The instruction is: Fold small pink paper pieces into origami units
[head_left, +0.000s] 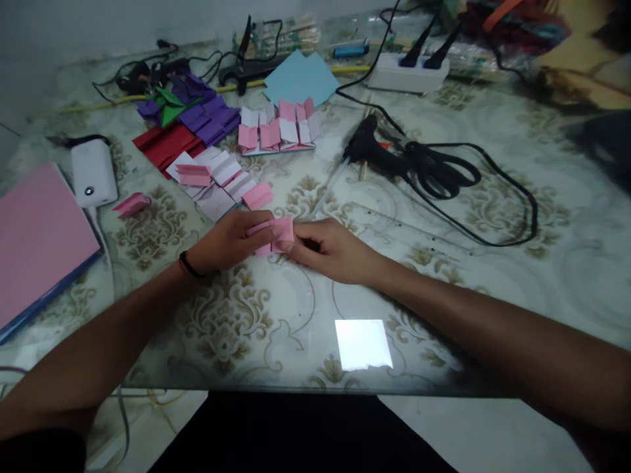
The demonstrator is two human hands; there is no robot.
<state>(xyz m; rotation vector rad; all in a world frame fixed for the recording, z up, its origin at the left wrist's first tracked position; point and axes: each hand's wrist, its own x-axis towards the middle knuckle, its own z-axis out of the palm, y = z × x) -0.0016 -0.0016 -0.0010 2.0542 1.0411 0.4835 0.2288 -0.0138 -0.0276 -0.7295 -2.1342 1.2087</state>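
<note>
Both hands meet over the patterned table around a small folded piece of pink paper (283, 230). My left hand (234, 240) wraps the paper's left side, thumb pressed on top. With thumb and fingers, my right hand (335, 248) pinches its right edge. Just beyond the left hand lie white and pink folded papers (224, 172) and a loose pink folded piece (257, 196). Another pink folded piece (132, 205) rests further left. Behind them sits a pink and white folded-paper block (279, 128). The fingers hide part of the held paper.
A black hot glue gun (372, 148) with a coiled cord lies right of centre, near a clear ruler (409, 230). Left are a white power bank (93, 172) and pink sheets (44, 240). Blue paper (302, 77), purple folded papers (210, 118) and a power strip (409, 73) are at the back.
</note>
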